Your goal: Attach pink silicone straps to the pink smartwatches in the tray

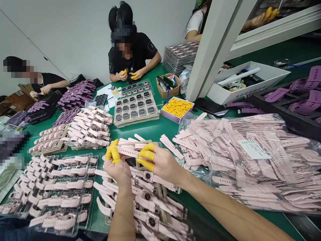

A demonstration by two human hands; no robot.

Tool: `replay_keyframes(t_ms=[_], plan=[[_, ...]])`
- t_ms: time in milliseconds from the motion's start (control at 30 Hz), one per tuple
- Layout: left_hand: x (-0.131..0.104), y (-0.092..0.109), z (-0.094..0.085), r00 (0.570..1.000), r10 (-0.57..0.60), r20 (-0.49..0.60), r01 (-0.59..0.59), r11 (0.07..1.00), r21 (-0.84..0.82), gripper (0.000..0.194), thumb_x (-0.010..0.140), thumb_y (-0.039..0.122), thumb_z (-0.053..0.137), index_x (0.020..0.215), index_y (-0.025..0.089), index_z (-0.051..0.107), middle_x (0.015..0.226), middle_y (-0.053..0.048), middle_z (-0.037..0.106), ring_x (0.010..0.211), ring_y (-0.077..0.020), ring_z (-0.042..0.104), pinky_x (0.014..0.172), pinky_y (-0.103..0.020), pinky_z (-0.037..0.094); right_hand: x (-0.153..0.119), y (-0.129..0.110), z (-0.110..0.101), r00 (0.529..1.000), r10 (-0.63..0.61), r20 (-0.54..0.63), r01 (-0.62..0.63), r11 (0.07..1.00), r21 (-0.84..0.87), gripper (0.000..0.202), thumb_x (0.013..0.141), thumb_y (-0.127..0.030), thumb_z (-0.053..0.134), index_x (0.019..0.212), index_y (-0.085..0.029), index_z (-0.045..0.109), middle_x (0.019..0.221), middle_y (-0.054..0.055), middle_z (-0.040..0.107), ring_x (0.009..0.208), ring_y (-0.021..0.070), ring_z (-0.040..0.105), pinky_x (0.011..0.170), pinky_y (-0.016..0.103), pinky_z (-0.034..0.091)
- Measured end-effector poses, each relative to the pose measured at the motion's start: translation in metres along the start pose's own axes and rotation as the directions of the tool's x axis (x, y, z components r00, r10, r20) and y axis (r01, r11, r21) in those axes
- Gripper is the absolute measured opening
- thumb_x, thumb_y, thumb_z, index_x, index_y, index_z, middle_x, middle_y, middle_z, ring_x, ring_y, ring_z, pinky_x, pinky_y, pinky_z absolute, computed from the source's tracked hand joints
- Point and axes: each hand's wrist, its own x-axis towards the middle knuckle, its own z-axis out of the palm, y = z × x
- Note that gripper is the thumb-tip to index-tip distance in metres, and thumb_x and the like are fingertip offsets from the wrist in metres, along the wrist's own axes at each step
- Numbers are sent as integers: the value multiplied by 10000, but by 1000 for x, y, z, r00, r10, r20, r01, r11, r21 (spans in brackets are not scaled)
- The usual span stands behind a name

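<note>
Between my two hands a pale pink watch strap [127,151] with a row of holes is stretched out. My left hand [118,167] pinches its left end, and my right hand [164,163] grips the right end; both wear yellow finger cots. Below them, a tray holds pink-strapped watches [147,195], their round dark sensors facing up. A loose pink strap [172,146] lies on the green table just beyond my right hand. My fingertips partly hide the strap's ends.
At right is a large plastic bag of pink straps [250,160]. Stacked clear trays of pink watches [67,201] stand at left. Farther back are a tray of watch faces [136,107], a box of yellow finger cots [177,107] and a co-worker [132,50]. A pale post [213,50] rises at right.
</note>
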Motion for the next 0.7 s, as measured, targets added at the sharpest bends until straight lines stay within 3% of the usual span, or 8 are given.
replay_keyframes(t_ms=[200, 267, 300, 367, 433, 467, 633, 700], plan=[[-1, -1, -2, 998, -26, 62, 25, 1000, 18, 363, 807, 457, 825, 1021, 164, 803, 1132, -135, 786, 838, -202, 752, 638, -253, 597, -3, 6, 4, 999, -29, 18, 29, 999, 32, 195, 1032, -265, 583, 1056, -204, 767, 948, 89, 691, 826, 197, 704, 703, 321, 636], [-3, 0, -5, 976, -16, 219, 16, 1000, 2, 391, 848, 497, 773, 1076, 180, 800, 1193, -145, 770, 913, -237, 753, 707, -304, 617, -2, 8, 4, 1000, 23, -7, -22, 995, 102, 181, 1023, -275, 606, 1061, -218, 774, 971, 87, 704, 865, 201, 713, 750, 334, 637], [-4, 0, -7, 934, -13, 356, 15, 1000, -2, 422, 846, 513, 767, 1114, 188, 797, 1233, -152, 756, 999, -273, 745, 792, -352, 625, -2, 8, 3, 997, 72, -24, -68, 985, 162, 168, 1015, -291, 625, 1058, -228, 775, 976, 82, 714, 884, 202, 716, 778, 342, 635], [-6, 0, -10, 762, -43, 646, 22, 999, 40, 493, 819, 487, 798, 1221, 203, 771, 1312, -159, 721, 1192, -337, 680, 1004, -447, 568, 1, 9, 1, 977, 211, -41, -188, 930, 316, 155, 994, -344, 663, 1026, -239, 773, 960, 70, 728, 898, 202, 718, 796, 344, 628], [-8, -1, -11, 604, -108, 789, -1, 991, 136, 523, 825, 393, 812, 1312, 221, 729, 1329, -153, 710, 1255, -337, 641, 1116, -478, 485, 3, 11, 0, 932, 361, -7, -313, 819, 480, 197, 968, -418, 691, 963, -233, 759, 911, 56, 721, 811, 186, 705, 713, 316, 623], [-9, -2, -11, 585, -125, 801, -32, 984, 177, 496, 845, 342, 797, 1322, 229, 724, 1300, -146, 720, 1229, -318, 652, 1117, -469, 478, 4, 13, -1, 906, 423, 24, -364, 747, 557, 232, 948, -458, 707, 939, -229, 744, 884, 44, 707, 742, 172, 688, 648, 298, 614], [-9, -2, -10, 723, -75, 687, -100, 972, 211, 375, 839, 281, 797, 1208, 219, 775, 1037, -94, 758, 977, -232, 692, 1007, -376, 520, 4, 22, -1, 812, 573, 109, -443, 484, 755, 388, 835, -562, 797, 992, -237, 657, 838, 3, 688, 593, 139, 655, 553, 286, 617], [-7, 0, -11, 714, -88, 695, -33, 987, 159, 431, 812, 311, 829, 1226, 213, 764, 1038, -94, 751, 980, -231, 689, 999, -369, 521, 3, 26, -3, 813, 573, 105, -440, 486, 755, 454, 826, -589, 797, 1082, -245, 648, 910, 28, 724, 713, 171, 705, 677, 331, 651]])
